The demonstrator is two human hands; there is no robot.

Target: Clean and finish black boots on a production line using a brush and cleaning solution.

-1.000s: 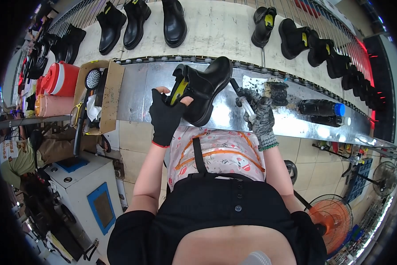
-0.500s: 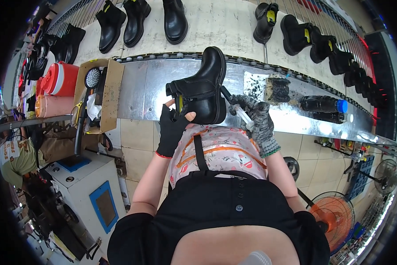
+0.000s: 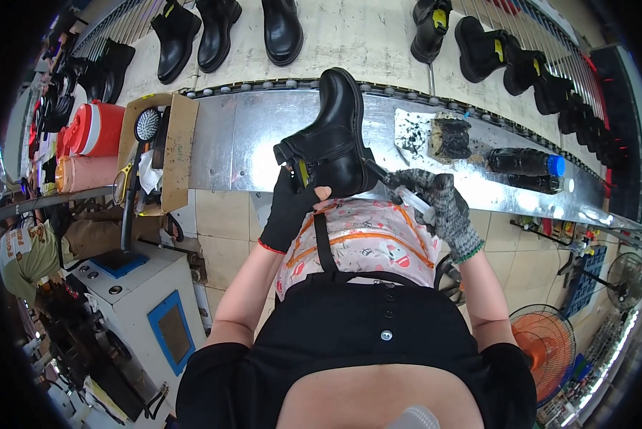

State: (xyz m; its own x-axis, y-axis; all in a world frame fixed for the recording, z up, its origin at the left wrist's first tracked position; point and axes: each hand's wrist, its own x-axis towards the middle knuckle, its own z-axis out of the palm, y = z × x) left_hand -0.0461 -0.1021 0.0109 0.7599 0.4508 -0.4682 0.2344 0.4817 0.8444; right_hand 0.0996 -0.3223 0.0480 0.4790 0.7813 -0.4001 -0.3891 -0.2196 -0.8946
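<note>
Both my gloved hands are working over the metal worktop (image 3: pixel 249 143): left hand (image 3: pixel 289 211) fingers gripping a glossy black leather ankle boot (image 3: pixel 332 139), right hand (image 3: pixel 439 200) fingers clasping a white-handled brush (image 3: pixel 407 194) against it.

Centre frame: a glossy black leather ankle boot (image 3: pixel 332 139) with a yellow tab; black-gloved left hand (image 3: pixel 290 207), speckled grey knit-gloved right hand (image 3: pixel 442 204); red plastic jug (image 3: pixel 96 129) upper left.

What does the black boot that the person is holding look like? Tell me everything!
The black boot is a shiny ankle boot that looks like smooth leather, with a yellow tab near its opening. It is held up over the metal workbench, tipped on its side. The left hand, in a black glove, grips its opening. The right hand, in a grey speckled glove, holds a brush to its side.
</note>
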